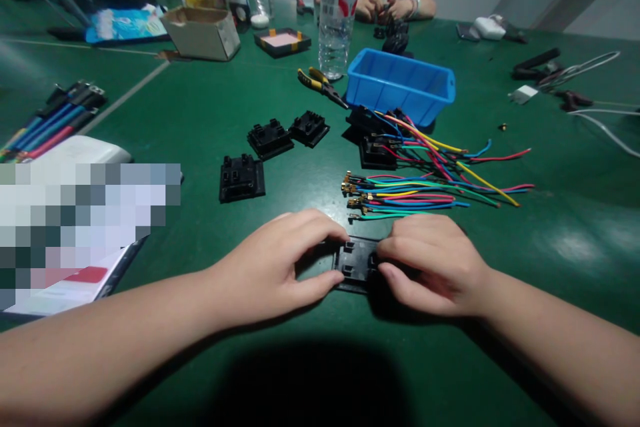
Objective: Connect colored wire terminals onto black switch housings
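Note:
A black plastic housing (pixel 357 261) with small raised clips lies on the green table in front of me. My left hand (pixel 283 263) grips its left side between thumb and index finger. At the right side, the curled fingers and thumb of my right hand (pixel 433 263) pinch the housing's edge; anything small between those fingertips is hidden. Just beyond lies a row of coloured wires (pixel 410 197) with brass-coloured terminals at their left ends. Several similar housings (pixel 243 177) sit farther left. Another housing (pixel 377 152), at the right, has wires running from it.
A blue plastic bin (pixel 400 83) stands behind the wires, beside yellow-handled pliers (pixel 323 85) and a water bottle (pixel 337 20). At left are a bundle of cables (pixel 55 113) and a partly blurred flat item (pixel 115 267). Co-workers' hands (pixel 383 7) show across the table.

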Tool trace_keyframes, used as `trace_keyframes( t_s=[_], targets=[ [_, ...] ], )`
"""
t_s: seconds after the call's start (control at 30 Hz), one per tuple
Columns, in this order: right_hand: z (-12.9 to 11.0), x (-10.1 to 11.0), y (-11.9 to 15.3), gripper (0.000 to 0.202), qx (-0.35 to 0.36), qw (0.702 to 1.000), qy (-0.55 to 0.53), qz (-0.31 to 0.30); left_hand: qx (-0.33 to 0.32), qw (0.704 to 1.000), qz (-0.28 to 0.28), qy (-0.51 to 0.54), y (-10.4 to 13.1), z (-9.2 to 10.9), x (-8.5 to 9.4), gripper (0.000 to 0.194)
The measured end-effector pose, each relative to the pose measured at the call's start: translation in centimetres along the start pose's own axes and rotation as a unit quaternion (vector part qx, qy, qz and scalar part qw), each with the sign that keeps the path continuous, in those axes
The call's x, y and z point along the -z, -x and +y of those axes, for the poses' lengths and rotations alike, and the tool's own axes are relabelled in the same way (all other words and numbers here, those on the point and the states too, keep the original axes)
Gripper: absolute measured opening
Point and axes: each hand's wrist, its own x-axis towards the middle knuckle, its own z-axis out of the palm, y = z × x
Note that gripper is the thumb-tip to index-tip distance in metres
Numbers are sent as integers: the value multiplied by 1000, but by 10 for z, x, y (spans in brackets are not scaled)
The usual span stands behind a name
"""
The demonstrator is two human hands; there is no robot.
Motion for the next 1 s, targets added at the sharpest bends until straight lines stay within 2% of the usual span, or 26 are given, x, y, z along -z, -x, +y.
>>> trace_keyframes(
  t_s=[1.0],
  targets=[
    [2, -2, -1, 23, 9, 1000, 2, 9, 1, 1000, -13, -12, 0, 0, 1, 25]
  ],
)
